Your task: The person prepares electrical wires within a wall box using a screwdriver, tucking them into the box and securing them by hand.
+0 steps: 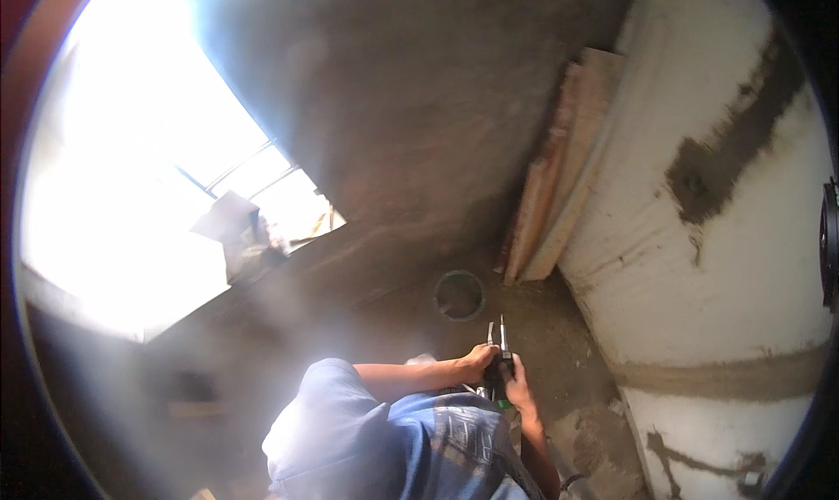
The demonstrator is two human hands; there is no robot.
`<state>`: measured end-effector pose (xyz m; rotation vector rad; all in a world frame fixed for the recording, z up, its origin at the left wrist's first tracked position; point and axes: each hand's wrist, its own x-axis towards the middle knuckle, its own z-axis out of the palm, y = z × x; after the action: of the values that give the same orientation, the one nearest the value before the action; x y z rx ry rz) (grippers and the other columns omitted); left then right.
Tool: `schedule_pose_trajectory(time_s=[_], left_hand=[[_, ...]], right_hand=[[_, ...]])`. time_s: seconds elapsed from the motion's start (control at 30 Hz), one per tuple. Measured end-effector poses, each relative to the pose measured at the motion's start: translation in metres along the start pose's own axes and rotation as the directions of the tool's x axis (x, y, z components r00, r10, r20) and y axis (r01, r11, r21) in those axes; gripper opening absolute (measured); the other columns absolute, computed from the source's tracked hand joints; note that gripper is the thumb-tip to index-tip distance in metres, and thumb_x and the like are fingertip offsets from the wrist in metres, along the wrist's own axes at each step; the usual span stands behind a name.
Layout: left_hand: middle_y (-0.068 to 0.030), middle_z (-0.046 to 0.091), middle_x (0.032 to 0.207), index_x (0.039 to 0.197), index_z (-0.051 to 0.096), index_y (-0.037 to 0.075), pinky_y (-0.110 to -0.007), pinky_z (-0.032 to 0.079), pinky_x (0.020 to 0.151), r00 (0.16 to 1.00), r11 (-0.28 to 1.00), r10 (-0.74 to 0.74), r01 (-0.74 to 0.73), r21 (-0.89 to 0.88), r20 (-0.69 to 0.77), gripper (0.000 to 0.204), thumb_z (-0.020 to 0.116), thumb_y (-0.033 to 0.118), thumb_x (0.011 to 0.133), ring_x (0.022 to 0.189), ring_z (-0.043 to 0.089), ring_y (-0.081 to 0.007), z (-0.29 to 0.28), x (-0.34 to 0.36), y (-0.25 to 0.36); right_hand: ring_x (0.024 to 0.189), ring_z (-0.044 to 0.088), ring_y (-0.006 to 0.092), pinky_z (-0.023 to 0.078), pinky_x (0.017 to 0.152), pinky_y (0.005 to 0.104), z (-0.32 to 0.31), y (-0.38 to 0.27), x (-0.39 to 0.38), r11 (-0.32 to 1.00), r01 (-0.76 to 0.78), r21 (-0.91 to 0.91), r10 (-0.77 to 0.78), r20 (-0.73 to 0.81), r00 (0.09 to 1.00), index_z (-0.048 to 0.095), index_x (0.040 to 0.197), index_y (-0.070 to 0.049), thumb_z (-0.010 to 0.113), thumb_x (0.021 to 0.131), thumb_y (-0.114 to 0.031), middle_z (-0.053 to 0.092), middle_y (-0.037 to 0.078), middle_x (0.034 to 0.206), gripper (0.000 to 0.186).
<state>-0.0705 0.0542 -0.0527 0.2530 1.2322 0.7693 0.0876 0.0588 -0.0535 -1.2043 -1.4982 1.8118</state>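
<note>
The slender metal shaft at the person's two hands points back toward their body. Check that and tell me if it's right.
Wrong direction: the slender metal shaft at the left hand and right hand points away from the person's body, as the head view shows.

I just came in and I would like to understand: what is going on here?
The person's right hand grips a dark-handled tool, its slim metal shaft pointing ahead. The left hand is close beside it, seemingly holding a thin metal piece. Farther ahead, wooden boards stand beside the pale wall.
</note>
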Motion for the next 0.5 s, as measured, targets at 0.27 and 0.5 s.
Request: schedule_pose_trajectory(time_s=[0.27, 0.5], left_hand=[[-0.009, 0.066, 0.085, 0.105, 0.057, 0.006, -0.034, 0.055, 0.063, 0.92, 0.946, 0.074, -0.187, -0.266, -0.385, 0.026, 0.048, 0.029, 0.095, 0.07, 0.065, -0.019, -0.134, -0.042, 0.016], [-0.0119, 0.067, 0.091, 0.101, 0.054, 0.008, -0.038, 0.057, 0.068, 0.873, 0.595, 0.097, -0.436, -0.675, -0.478, 0.027, 0.055, 0.034, 0.093, 0.078, 0.067, -0.0248, -0.211, -0.142, 0.021]], right_hand=[[0.07, 0.061, 0.0179, 0.053, 0.054, 0.0315, 0.063, -0.035, 0.028, 0.87, -0.316, 0.379, 0.267, 0.178, 0.947, 0.047, 0.113, -0.01, 0.052, 0.095, -0.023, 0.061, 0.01, 0.09, 0.023], [0.055, 0.052, 0.0152, 0.048, 0.046, 0.0304, 0.054, 0.023, 0.039, 0.758, -0.512, 0.404, 0.455, 0.235, 0.859, 0.046, 0.107, -0.013, 0.053, 0.09, -0.025, 0.05, 0.005, 0.071, 0.022]])
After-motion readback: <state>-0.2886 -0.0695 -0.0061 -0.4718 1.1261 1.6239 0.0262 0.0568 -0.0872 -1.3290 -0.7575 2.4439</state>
